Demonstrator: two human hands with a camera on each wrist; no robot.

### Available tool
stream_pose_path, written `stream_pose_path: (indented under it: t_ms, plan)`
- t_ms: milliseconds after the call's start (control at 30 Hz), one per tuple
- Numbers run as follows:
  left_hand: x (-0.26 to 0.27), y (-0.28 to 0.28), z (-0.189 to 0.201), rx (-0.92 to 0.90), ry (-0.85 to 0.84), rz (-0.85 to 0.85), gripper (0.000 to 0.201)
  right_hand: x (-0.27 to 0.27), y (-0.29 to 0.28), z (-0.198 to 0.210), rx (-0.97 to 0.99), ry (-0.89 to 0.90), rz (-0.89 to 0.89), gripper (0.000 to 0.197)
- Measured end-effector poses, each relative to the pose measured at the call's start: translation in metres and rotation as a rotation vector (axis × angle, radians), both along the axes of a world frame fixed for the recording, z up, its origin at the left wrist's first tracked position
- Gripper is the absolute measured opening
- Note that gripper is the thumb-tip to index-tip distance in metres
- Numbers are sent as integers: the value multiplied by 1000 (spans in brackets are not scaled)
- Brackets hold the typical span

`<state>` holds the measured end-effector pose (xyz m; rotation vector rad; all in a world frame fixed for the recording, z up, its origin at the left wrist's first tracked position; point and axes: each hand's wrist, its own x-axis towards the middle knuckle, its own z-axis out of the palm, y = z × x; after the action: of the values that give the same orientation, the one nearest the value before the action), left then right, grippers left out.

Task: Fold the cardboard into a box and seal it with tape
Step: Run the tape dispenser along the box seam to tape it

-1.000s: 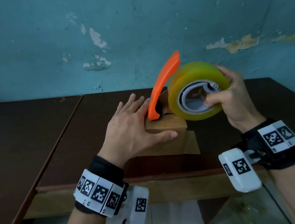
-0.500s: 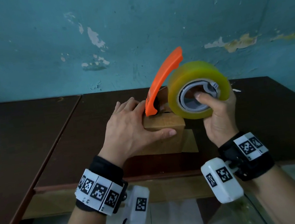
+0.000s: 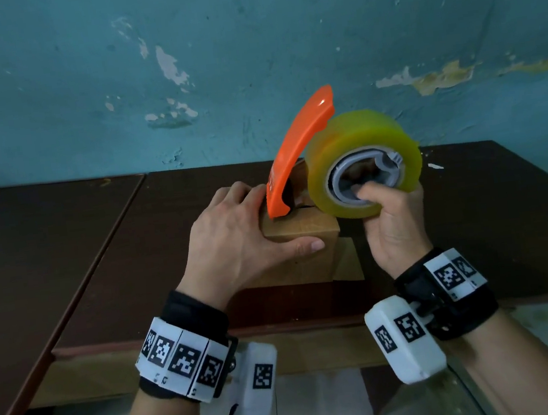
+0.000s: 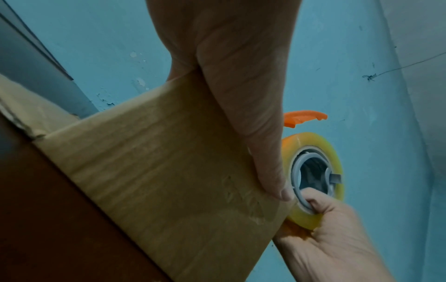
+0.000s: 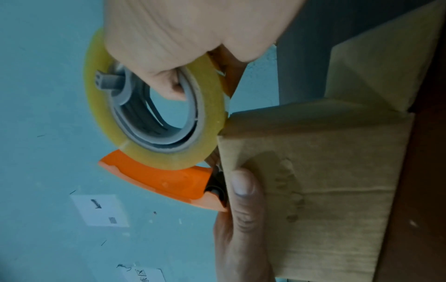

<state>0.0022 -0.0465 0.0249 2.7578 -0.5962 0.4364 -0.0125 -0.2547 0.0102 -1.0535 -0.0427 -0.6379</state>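
Note:
A small brown cardboard box (image 3: 300,235) stands on the dark table (image 3: 134,259), with one flap (image 3: 348,262) lying out to its right. My left hand (image 3: 235,243) grips the box, fingers over its top and thumb (image 3: 305,247) along the near face (image 4: 169,171). My right hand (image 3: 395,223) holds a yellow tape roll (image 3: 363,161) by its grey core, thumb hooked inside the ring (image 5: 173,85). The roll sits in an orange dispenser (image 3: 296,149), whose lower end touches the box top (image 5: 217,190). An old tape strip (image 5: 284,181) shows on the near face.
The dark brown table runs left and right, with a seam (image 3: 98,246) to a second tabletop on the left. A teal wall (image 3: 247,55) with peeling paint stands right behind. The table's front edge (image 3: 212,335) is close to my wrists. A small white scrap (image 3: 435,166) lies far right.
My right hand has turned from gripping the roll at its right side to holding it from below, wrist swung down and left. The dispenser tilted slightly more upright. The left hand stayed on the box.

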Motion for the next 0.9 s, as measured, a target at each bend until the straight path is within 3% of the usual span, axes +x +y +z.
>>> stream_pose_path:
  t_ms: [200,900]
  plan:
    - [5,3,2,113,16,-26,115,2,-14,6,-127,-15,18,40]
    - [6,6,5,172,19,-60,122,1,-61,14,-341,-2,-20,34]
